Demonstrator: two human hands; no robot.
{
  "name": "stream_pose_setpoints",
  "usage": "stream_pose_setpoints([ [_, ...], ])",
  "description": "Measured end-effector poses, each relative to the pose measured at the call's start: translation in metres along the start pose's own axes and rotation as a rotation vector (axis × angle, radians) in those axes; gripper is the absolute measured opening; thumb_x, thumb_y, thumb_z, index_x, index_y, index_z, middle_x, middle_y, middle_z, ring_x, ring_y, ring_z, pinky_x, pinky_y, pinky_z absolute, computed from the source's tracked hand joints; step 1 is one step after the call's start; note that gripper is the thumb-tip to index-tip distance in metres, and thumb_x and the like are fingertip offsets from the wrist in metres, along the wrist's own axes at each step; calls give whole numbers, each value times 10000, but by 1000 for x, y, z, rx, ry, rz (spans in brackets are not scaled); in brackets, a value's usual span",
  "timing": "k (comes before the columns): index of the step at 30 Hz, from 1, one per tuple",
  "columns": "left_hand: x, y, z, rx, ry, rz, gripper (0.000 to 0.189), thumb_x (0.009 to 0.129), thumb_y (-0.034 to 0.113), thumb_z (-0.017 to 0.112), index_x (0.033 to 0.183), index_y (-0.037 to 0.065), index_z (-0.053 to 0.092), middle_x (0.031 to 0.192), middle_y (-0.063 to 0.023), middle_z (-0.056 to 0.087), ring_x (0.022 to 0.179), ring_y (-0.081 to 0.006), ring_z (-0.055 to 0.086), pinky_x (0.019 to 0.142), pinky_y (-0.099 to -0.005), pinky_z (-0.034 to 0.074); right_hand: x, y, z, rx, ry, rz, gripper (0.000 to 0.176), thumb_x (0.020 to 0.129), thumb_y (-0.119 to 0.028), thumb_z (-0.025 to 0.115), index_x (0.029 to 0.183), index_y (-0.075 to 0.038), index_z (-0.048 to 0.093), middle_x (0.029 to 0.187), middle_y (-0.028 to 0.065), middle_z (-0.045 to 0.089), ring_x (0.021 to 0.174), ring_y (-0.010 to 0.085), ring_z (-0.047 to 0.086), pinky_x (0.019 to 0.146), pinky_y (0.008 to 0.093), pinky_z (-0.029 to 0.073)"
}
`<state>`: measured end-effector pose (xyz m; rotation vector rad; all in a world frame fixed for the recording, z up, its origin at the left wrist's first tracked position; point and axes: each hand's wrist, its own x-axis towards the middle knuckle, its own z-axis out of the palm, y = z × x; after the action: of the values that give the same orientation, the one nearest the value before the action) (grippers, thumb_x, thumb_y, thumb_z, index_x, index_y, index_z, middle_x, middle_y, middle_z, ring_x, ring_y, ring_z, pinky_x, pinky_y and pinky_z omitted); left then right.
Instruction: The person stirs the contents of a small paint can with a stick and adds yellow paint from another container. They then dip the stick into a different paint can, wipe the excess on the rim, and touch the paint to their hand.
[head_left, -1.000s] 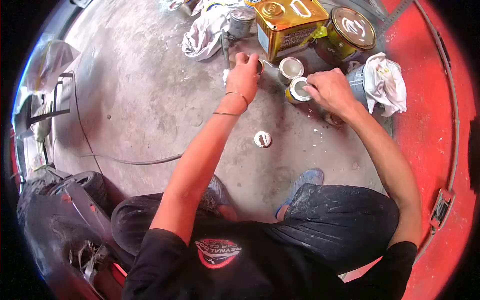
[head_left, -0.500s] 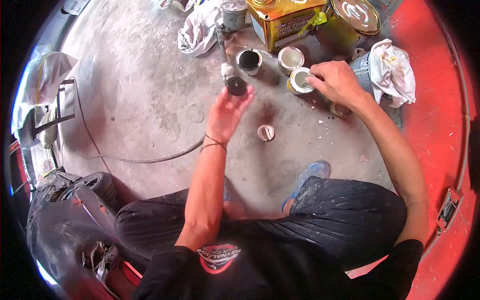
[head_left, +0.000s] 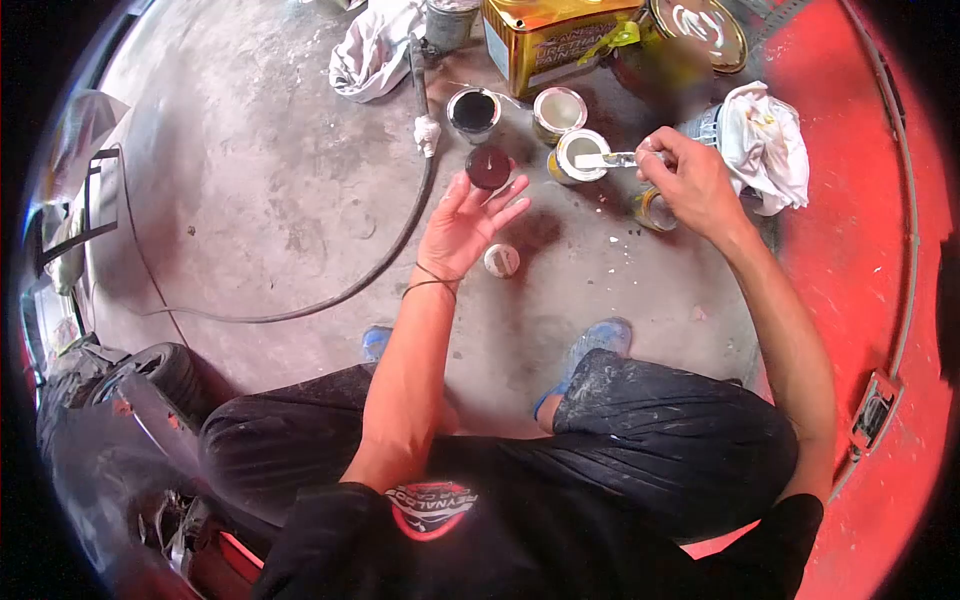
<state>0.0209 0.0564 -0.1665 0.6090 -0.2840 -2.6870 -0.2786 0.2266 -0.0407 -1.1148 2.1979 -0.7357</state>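
Observation:
My left hand [head_left: 468,225] holds up a small round dark cup [head_left: 488,168], its fingers and thumb around the lower part. A pale fleck shows on the dark top. In my right hand [head_left: 690,185], thumb and fingers pinch a flat stirring stick [head_left: 622,159], level, its white-coated end over the mouth of a paint can [head_left: 581,146] with light grey contents. Touching that can is another open can [head_left: 559,112] of pale paint. To their left stands an open can [head_left: 473,112] of black paint. A small round pale lid or cup [head_left: 502,261] sits on the floor below my left hand.
A golden rectangular urethane tin [head_left: 540,50] and a large round tin [head_left: 700,30] stand behind the cans. White rags [head_left: 765,140] hang over a bucket at right. A hose [head_left: 385,265] curves across the floor at left. A red panel [head_left: 860,250] borders the right.
My right hand has lifted, and the stick now shows lying level over the can. My left hand and the dark cup have shifted slightly rightward relative to the hose. The camera view has shifted.

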Motion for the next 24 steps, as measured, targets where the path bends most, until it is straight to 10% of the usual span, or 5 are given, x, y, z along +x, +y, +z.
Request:
stream_pose_setpoints([
  [11,9,5,1,7,185,-12,514,1073,306,767,1498,53,628,1507,-178,688,1529,-425,528,1260,-683,443,-19,3,-22,80,-289,176,253,1097,-201,649,1080,42,720,881,31,746,798,101,681,760,296,550],
  [24,20,34,8,214,370,106,341,1093,379,742,1322,131,696,1344,-99,766,1322,-280,681,1171,-519,500,-11,32,-19,135,-411,201,259,1069,-214,650,1026,27,734,830,28,741,753,105,659,719,311,532],
])
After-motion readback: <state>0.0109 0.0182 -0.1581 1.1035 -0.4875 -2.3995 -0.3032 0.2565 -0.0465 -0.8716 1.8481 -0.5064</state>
